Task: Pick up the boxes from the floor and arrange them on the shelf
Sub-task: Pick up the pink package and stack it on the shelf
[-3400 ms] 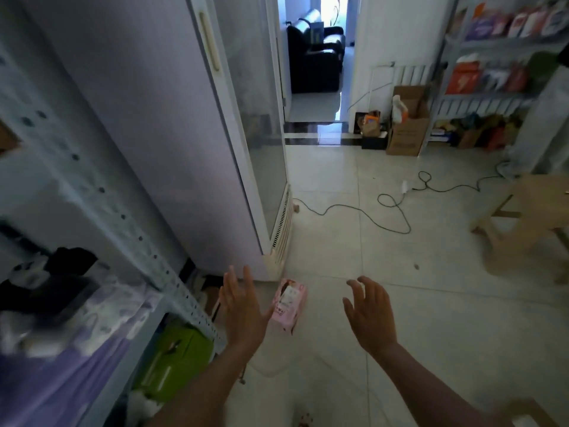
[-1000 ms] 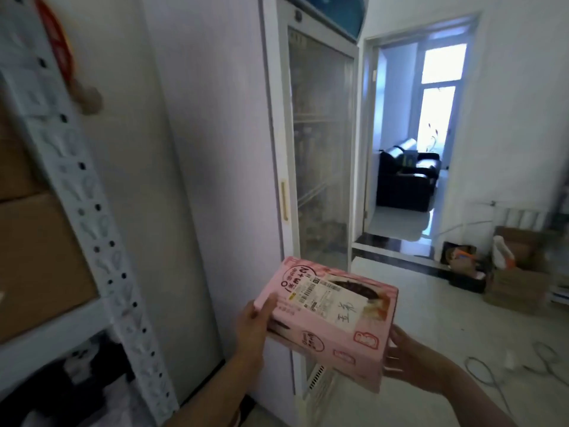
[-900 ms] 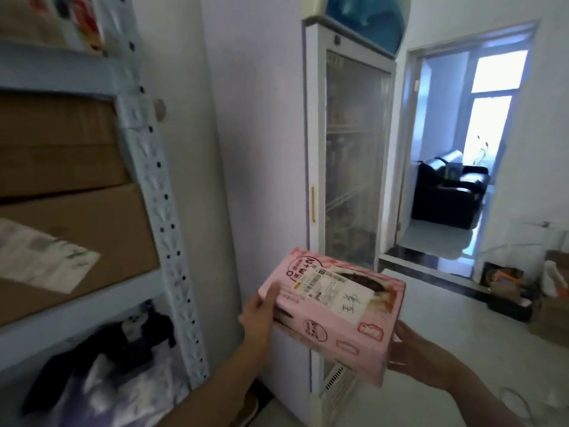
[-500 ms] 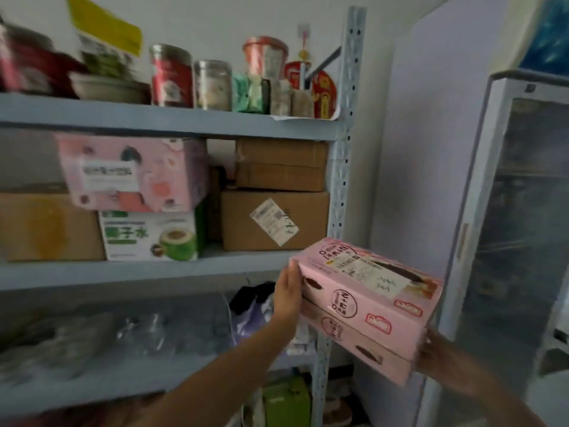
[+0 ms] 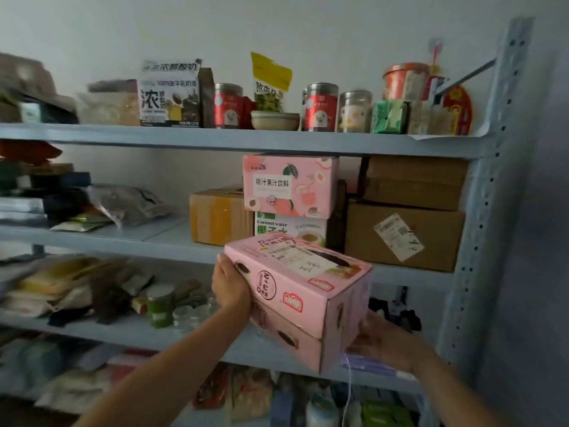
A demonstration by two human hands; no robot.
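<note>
I held the pink carton [image 5: 303,292] at centre frame, before the shelf [image 5: 234,140], my left hand [image 5: 229,285] pressed flat on one end and my right hand [image 5: 380,340] cupping the other underneath.

Held pink cardboard box [image 5: 295,291]: pale pink all over, white label with black print on top, dark oval spots and a red logo patch on the sides. Grey-blue perforated metal shelf [image 5: 246,140]. Pink peach-juice carton [image 5: 289,186]: pink with peach and green leaf art. White-and-green coconut water carton [image 5: 289,226] below it. Plain brown cardboard boxes [image 5: 409,217], one with a white label. Red-labelled jars [image 5: 320,107] and a yellow-topped pouch [image 5: 271,81] on the top tier.
</note>
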